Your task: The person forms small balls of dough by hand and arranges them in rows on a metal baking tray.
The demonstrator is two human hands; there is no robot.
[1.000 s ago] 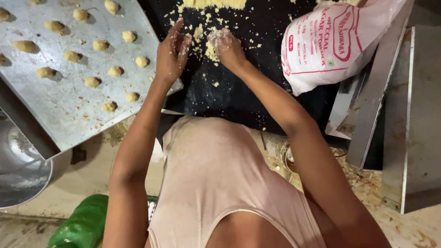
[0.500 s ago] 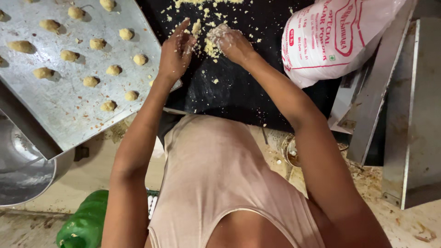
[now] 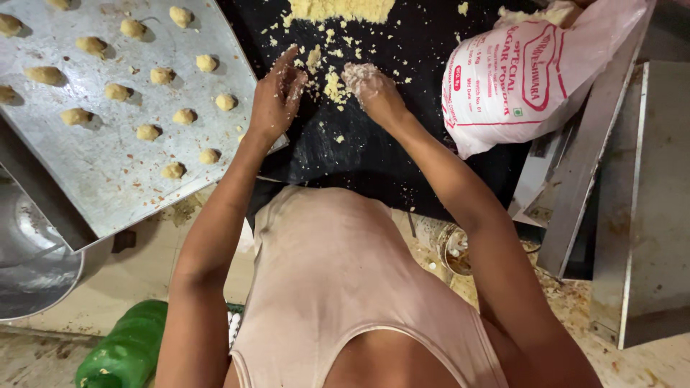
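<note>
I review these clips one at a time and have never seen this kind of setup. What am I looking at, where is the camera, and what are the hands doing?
There is no machine here: a person works with two bare hands, filmed by one camera worn on the head, looking straight down past the chest.

The left hand is open, fingers spread, at the edge of a metal tray that carries small pale dough lumps in rows. The right hand, coated in flour-like powder, is curled over loose yellow crumbs on a black work surface; whether it grips any is unclear. A larger heap of crumbly dough lies at the top edge.

To the right lies a white plastic bag with red print. Lower left are a green object and a metal bowl.
</note>
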